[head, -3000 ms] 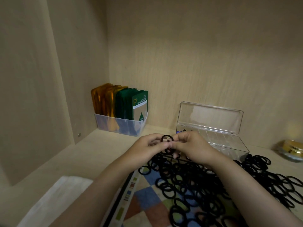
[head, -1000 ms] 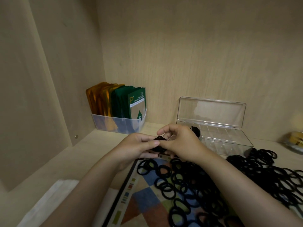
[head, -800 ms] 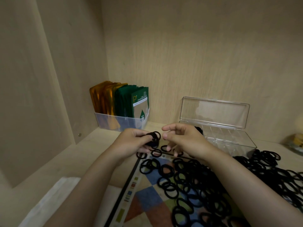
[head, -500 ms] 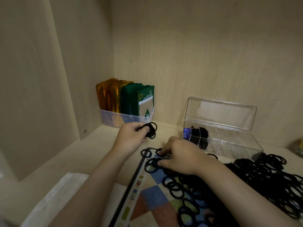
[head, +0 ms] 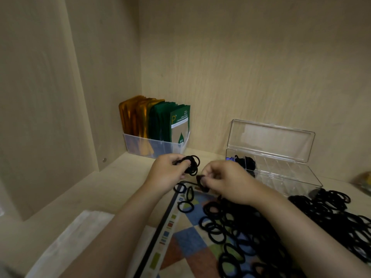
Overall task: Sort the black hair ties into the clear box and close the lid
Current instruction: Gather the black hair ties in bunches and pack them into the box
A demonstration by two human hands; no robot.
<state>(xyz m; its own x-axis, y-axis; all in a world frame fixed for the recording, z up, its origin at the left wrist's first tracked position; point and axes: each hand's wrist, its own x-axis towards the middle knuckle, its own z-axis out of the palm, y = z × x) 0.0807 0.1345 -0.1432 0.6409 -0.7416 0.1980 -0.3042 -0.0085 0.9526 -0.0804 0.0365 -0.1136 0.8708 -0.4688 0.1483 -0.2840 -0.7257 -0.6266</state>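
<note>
Fingers of the left hand point(head: 167, 171) are pinching a small bunch of black hair ties point(head: 192, 164), while the right hand point(head: 224, 180) is gripping one tie point(head: 201, 182) above the loose pile point(head: 251, 227); the clear box point(head: 281, 173) is sitting open behind.

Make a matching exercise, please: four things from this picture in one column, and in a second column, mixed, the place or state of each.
Things:
1. clear box lid
2. small bunch of hair ties
3. green and orange packets
4. single hair tie

Places or states:
a. pinched in the right hand
b. standing in a clear bin in the back corner
c. held in the left hand
d. open, standing up against the back wall

Pairs: 1-d, 2-c, 3-b, 4-a
</note>
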